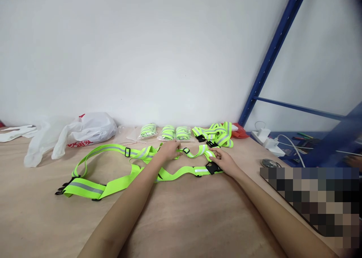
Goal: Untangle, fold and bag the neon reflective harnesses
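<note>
A neon-yellow reflective harness (118,186) with grey stripes lies spread across the table in front of me. Its black buckle prongs (63,188) point out at the left end, and a black buckle (213,168) sits at the right end. My left hand (169,151) is closed on the harness's far strap near the middle, its fingertips partly hidden. To the right, just above the buckle, my right hand (223,162) pinches the strap between thumb and fingers. A black slider (186,151) shows on the strap between both hands.
Clear packets of folded straps (167,132) stand along the wall. Another loose harness (216,133) is piled at the back right. A white plastic bag (96,128) and white gloves (42,141) lie at the left. Chargers (267,139) stand by a blue metal frame (261,75).
</note>
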A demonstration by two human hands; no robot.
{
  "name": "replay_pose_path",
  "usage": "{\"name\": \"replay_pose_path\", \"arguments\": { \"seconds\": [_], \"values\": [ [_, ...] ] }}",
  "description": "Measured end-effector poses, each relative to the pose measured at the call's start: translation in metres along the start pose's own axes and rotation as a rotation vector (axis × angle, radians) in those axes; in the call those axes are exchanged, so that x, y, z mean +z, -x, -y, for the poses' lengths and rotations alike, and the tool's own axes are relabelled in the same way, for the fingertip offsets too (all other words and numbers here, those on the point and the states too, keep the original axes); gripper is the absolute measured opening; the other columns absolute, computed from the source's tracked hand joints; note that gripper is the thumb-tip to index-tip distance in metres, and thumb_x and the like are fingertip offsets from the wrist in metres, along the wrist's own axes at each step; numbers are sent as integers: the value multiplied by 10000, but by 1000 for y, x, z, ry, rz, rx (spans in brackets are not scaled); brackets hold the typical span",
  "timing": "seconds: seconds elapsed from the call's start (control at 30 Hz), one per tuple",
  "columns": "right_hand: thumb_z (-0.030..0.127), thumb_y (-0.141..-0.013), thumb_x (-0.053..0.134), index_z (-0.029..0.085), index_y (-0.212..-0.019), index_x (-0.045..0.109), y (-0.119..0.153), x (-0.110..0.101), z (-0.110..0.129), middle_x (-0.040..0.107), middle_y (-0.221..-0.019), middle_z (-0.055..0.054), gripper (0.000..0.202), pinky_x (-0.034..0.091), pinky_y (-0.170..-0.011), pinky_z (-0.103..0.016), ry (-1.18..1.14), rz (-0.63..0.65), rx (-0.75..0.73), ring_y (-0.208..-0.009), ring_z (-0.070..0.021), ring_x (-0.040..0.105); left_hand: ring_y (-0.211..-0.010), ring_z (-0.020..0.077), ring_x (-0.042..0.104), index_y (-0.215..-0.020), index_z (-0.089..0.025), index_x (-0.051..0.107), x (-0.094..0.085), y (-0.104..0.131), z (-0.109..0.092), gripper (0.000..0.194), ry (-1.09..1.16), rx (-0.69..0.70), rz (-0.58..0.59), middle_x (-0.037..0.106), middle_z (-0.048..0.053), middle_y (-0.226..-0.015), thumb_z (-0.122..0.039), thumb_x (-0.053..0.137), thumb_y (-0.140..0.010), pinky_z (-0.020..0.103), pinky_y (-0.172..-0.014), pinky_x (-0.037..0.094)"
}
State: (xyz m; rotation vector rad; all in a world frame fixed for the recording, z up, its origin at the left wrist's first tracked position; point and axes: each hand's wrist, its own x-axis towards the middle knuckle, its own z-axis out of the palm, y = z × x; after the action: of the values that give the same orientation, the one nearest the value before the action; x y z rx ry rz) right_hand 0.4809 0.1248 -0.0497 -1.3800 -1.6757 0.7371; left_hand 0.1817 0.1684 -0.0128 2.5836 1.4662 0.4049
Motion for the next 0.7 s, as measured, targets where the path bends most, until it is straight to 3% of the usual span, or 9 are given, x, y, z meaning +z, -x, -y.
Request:
{"name": "replay_pose_path", "arguments": {
  "seconds": [0.1,0.27,0.37,0.5,0.63,0.7],
  "values": [
    [409,-728,671,186,-1117,632,0,-1,-1,525,-673,39,450,419,-566,-286,1,9,-11,-604,-159,526,-875,263,619,-806,-197,591,-2,0,-2,72,44,-6,-38,643,84,-951,-226,641,-763,323,-712,429],
    [389,-750,670,176,-1250,601,0,-2,-1,540,-659,41,548,411,-556,-285,27,5,-24,-591,-161,514,-850,256,595,-692,-207,453,-12,-1,0,154,213,-44,-146,587,58,-796,-92,555,-680,332,-723,409],
    [392,-744,663,148,-1259,622,0,-2,0,562,-661,27,572,411,-555,-285,37,9,-3,-594,-165,517,-803,227,615,-689,-215,411,-22,-1,7,138,387,-63,-149,555,23,-701,-145,520,-735,306,-692,427],
    [420,-748,646,154,-1132,705,1,-2,5,607,-665,9,471,399,-549,-279,70,41,-3,-585,-164,511,-735,185,653,-785,-209,475,-42,6,18,106,628,-31,-20,591,-15,-664,-273,560,-788,282,-694,475],
    [437,-749,631,157,-948,740,1,-4,8,649,-678,-3,360,391,-555,-274,115,67,-14,-580,-159,503,-713,157,623,-1035,-209,609,-62,18,27,365,1016,-35,143,637,-11,-771,-393,717,-739,287,-734,484],
    [445,-755,623,158,-887,734,2,-4,8,659,-686,-9,336,385,-549,-269,116,70,-18,-582,-161,508,-709,153,597,-1045,-207,659,-68,21,29,416,1098,-66,125,635,5,-818,-424,765,-706,287,-707,480]
  ]
}}
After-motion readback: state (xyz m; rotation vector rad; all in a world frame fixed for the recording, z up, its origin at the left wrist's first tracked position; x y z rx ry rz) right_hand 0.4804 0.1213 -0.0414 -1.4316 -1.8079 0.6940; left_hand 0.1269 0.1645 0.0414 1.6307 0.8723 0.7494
